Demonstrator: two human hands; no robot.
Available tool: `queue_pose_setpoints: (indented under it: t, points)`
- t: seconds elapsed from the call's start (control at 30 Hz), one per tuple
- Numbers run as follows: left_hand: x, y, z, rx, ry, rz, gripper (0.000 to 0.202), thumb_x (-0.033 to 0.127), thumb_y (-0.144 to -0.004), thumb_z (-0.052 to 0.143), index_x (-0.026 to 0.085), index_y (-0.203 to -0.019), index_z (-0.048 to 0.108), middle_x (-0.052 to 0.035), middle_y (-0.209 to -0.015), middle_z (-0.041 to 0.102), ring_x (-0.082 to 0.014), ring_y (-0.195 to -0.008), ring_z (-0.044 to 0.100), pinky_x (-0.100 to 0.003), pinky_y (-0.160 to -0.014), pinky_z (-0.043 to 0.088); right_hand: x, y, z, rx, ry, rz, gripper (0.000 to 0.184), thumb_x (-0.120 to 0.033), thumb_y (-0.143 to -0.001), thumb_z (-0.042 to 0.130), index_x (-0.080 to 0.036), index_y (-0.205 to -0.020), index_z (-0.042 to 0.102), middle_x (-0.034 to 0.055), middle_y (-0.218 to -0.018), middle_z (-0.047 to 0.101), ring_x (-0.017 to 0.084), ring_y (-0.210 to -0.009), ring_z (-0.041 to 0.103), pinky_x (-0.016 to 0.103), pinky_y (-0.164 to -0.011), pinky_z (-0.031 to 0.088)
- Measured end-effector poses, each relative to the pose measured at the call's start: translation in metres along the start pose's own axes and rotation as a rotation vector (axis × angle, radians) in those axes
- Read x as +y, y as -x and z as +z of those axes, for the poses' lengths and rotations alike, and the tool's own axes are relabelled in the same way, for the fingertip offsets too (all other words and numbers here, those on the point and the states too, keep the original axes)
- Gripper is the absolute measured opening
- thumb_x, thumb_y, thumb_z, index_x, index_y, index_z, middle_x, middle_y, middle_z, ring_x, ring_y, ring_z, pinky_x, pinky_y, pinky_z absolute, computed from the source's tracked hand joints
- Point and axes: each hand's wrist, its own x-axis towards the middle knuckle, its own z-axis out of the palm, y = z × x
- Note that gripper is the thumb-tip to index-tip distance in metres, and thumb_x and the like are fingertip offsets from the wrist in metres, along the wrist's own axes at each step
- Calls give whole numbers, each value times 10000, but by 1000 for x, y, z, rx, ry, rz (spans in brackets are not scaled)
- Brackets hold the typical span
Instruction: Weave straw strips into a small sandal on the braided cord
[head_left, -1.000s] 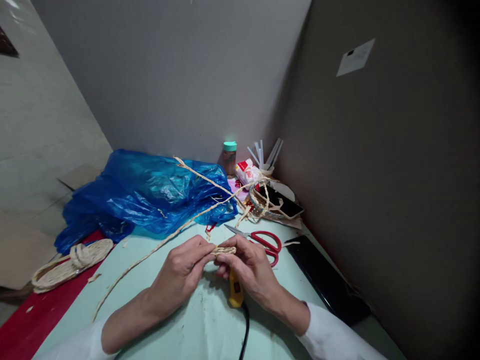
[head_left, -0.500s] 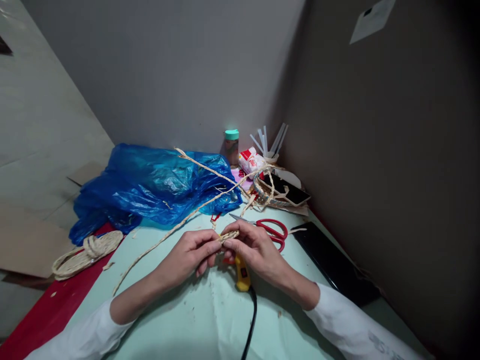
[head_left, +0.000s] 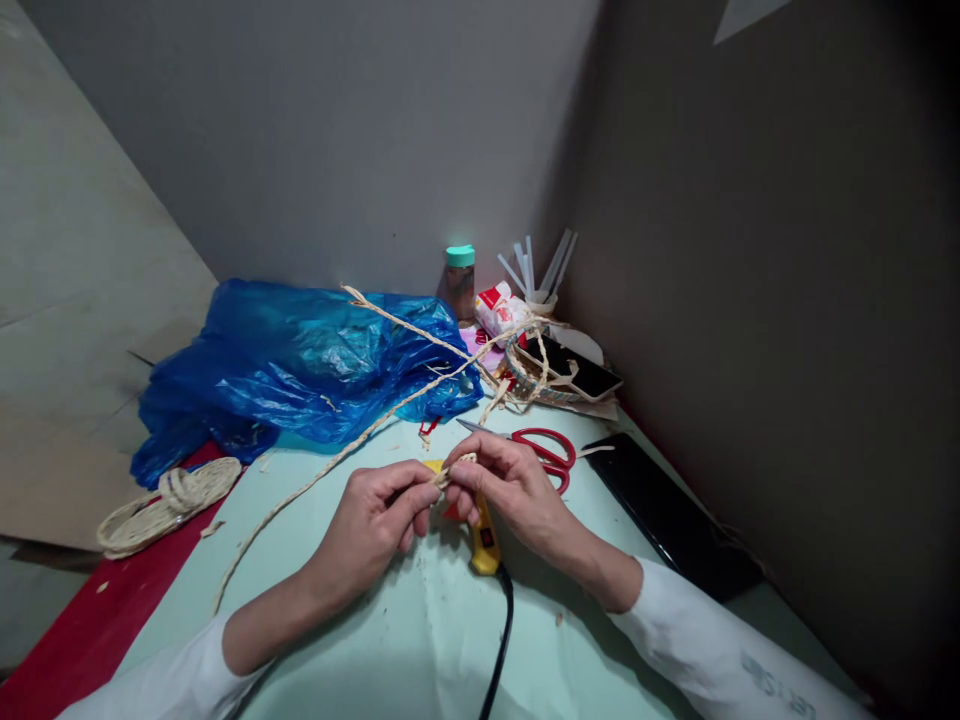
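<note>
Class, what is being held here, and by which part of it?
A straw piece: the left hand pinches its left end, the right hand holds it toward its right end.

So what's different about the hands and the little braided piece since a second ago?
The braided piece tilted from nearly level to slanting up to the right. The left hand curled its fingers more. It and the right hand both keep hold. The red-handled scissors and yellow tool stayed put, though the whole view shifted.

Braided piece partly behind fingers
</note>
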Motion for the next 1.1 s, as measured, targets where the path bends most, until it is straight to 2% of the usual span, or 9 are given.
queue_pose_setpoints:
  t: [0.23, 0.4, 0.53, 0.63, 0.77, 0.83, 0.9, 0.97, 1.1]
  points:
    - [-9, -3, 0, 29, -157, 92, 329, 377, -933, 470, 169, -731, 626, 34, -550, 526, -89, -459, 448, -215, -478, 344, 4, -5, -2, 8, -93, 64, 238, -385, -888, 620, -173, -993, 600, 2, -701, 666, 88, -551, 601, 196, -542, 478]
    - [-13, -1, 0, 69, -362, 293, 335, 306, -961, 425, 181, -727, 630, 15, -618, 579, -107, -556, 520, -220, -580, 382, 7, -4, 0, 28, -44, 46, 274, -417, -893, 600, -152, -826, 590, 5, -646, 648, 83, -524, 577, 189, -521, 450]
    - [-14, 0, 2, 97, -404, 421, 292, 265, -962, 422, 192, -773, 631, 1, -698, 644, -118, -612, 569, -217, -628, 404, 7, -3, 0, 46, 6, 26, 290, -429, -886, 607, -156, -794, 581, -2, -626, 636, 92, -515, 565, 204, -525, 445]
    - [-13, 0, 2, 99, -420, 385, 294, 273, -958, 429, 194, -745, 616, 9, -645, 606, -120, -581, 554, -222, -611, 400, 4, -3, -1, 17, 7, 44, 307, -456, -884, 605, -160, -809, 571, 2, -641, 640, 97, -533, 575, 213, -547, 453]
    - [-10, -3, -4, 121, -376, 288, 318, 313, -950, 438, 196, -704, 603, 17, -582, 554, -127, -546, 526, -236, -579, 383, -10, -3, -4, -71, 22, 55, 410, -533, -942, 455, -187, -1149, 530, 44, -796, 702, 143, -646, 651, 261, -621, 496]
    - [-8, -7, -10, 153, -308, 220, 321, 344, -939, 457, 196, -689, 594, 24, -555, 539, -122, -507, 496, -238, -539, 364, -22, -6, -12, 21, 240, 4, 427, -515, -962, 403, -189, -1224, 492, 58, -855, 714, 156, -688, 668, 272, -634, 511]
    - [-7, -11, -17, 201, -218, 155, 327, 374, -922, 482, 194, -661, 564, 33, -541, 523, -111, -472, 463, -234, -504, 348, -35, -11, -28, 180, 586, -61, 397, -488, -956, 403, -179, -1181, 515, 65, -885, 716, 166, -705, 671, 270, -612, 521]
    - [-5, -16, -24, 245, -122, 120, 329, 392, -904, 501, 191, -646, 534, 39, -539, 514, -99, -453, 444, -224, -486, 345, -50, -18, -51, 269, 768, -79, 378, -483, -937, 437, -180, -1131, 551, 82, -952, 712, 187, -756, 671, 285, -623, 521]
    - [-1, -23, -35, 307, 29, 93, 291, 400, -874, 531, 185, -679, 543, 46, -537, 511, -82, -434, 431, -203, -447, 332, -67, -38, -102, 474, 1117, -91, 276, -414, -873, 563, -161, -964, 630, 112, -902, 690, 248, -832, 636, 359, -751, 474]
